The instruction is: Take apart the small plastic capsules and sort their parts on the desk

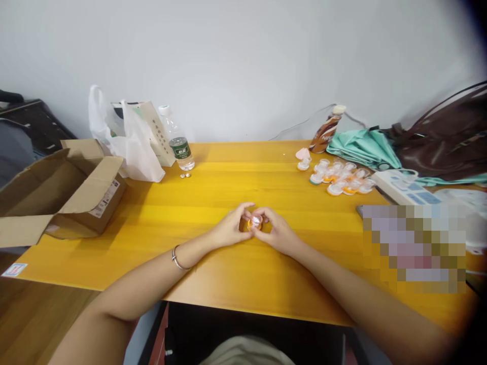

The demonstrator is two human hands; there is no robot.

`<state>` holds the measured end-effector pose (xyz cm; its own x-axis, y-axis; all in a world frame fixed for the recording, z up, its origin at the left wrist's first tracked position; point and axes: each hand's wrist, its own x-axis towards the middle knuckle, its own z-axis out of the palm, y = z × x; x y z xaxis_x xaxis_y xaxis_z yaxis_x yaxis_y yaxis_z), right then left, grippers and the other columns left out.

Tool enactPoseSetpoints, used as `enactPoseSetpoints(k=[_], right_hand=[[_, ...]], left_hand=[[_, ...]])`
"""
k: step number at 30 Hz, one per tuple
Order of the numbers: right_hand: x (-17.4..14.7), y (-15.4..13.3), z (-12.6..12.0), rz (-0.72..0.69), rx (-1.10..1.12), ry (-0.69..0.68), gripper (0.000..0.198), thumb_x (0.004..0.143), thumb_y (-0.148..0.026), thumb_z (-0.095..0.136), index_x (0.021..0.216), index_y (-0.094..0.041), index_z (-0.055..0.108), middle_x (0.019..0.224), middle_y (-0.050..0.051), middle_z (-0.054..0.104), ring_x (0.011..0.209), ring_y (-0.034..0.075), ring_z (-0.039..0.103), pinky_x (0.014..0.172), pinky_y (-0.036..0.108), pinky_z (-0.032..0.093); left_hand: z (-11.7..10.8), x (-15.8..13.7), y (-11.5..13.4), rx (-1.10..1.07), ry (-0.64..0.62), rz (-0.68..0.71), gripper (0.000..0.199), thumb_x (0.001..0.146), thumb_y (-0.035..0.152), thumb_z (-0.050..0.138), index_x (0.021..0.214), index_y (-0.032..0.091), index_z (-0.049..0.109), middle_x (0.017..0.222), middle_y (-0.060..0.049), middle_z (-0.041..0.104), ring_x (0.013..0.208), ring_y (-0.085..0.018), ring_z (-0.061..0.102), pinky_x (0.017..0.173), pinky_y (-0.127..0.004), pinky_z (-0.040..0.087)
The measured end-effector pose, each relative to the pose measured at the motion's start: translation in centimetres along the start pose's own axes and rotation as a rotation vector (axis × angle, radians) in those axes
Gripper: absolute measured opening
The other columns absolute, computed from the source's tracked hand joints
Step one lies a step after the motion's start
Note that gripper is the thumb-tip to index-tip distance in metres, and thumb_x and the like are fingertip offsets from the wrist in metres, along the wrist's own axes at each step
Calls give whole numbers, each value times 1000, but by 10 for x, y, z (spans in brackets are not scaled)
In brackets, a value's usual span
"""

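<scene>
Grip: left hand (pixel 233 226) and right hand (pixel 279 233) pinch orange-rimmed container (pixel 256 221) | bench (pixel 228 177) middle, between front and back edges | similar containers (pixel 336 188) near back edge, right | handling seems unfinished, remainder unclear

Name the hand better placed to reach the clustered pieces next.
Right hand, probably: the clustered pieces lie on its side, nearer to it than to the left hand. Both hold an orange-rimmed piece.
</scene>
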<state>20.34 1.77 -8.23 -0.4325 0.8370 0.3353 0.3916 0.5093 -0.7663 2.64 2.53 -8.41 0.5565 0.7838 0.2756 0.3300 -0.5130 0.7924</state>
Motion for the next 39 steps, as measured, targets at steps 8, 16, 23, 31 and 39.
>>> enactPoseSetpoints(k=[8, 16, 23, 31, 39], right_hand=[[0, 0, 3, 30, -20, 34, 20, 73, -28, 59, 86, -20, 47, 83, 3, 59, 76, 17, 56, 71, 33, 46], [-2, -2, 2, 28, -24, 32, 19, 75, -30, 57, 86, -20, 46, 80, 2, 58, 73, 15, 56, 69, 30, 46], [-2, -3, 4, 24, -12, 89, 29, 69, -26, 61, 94, -19, 46, 87, 4, 60, 79, 17, 58, 73, 32, 47], [-1, 1, 6, 17, -8, 117, 29, 70, -29, 63, 94, -20, 48, 98, 7, 61, 87, 19, 59, 77, 35, 49], [4, 3, -6, -175, -19, -30, 24, 80, -26, 54, 103, -22, 53, 112, 7, 58, 107, 20, 53, 94, 39, 41]], left_hand=[[0, -1, -2, 1, 1, -8, 64, 70, 18, 63, 124, 21, 29, 96, -5, 54, 92, -17, 53, 85, -32, 43], [1, -2, -2, -7, 1, -18, 63, 70, 19, 63, 124, 20, 29, 97, -5, 54, 92, -17, 53, 85, -32, 43], [1, -2, 1, -13, 7, -22, 64, 69, 17, 62, 124, 20, 29, 100, -6, 53, 91, -17, 54, 84, -32, 43], [1, -1, -2, -34, 20, -22, 67, 69, 17, 64, 125, 21, 27, 99, -5, 53, 91, -17, 54, 84, -33, 43], [3, 1, -6, -50, 43, 15, 61, 70, 22, 65, 121, 19, 30, 97, -6, 53, 89, -15, 53, 84, -32, 43]])
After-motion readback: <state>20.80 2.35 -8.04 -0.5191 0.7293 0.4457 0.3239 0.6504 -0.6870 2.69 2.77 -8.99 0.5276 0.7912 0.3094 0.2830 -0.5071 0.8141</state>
